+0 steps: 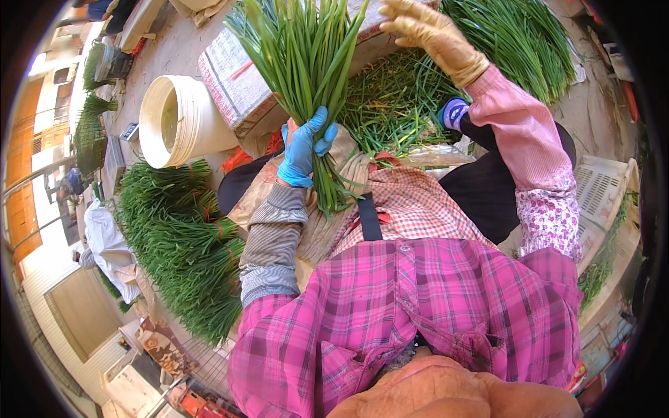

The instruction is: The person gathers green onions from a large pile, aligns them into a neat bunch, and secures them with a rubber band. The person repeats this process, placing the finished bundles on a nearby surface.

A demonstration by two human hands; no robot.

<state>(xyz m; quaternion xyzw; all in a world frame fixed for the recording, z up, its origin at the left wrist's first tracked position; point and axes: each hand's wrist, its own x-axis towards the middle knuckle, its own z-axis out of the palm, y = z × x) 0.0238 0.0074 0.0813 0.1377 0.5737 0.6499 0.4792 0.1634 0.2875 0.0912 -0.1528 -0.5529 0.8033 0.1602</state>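
My left hand point(307, 146), in a blue disposable glove, grips a loose bunch of garlic chives point(313, 68) near its lower ends. The long green leaves fan out forward, and the short ends hang over my lap. My right hand point(431, 39), in a tan rubber glove, is raised to the right of the bunch. Its fingers are spread and hold nothing. Below that hand, loose chive leaves and trimmings point(392, 104) lie in a heap. Beyond it to the right is a large pile of chives point(515, 44). A checked apron point(413, 201) covers my lap.
A white plastic bucket point(209, 123) stands at front left, beside a block wrapped in woven sacking point(238, 78). Several chive bunches with red ties point(183, 251) are stacked to my left. A plastic crate point(601, 193) is at my right, and a white sheet point(107, 232) lies farther left.
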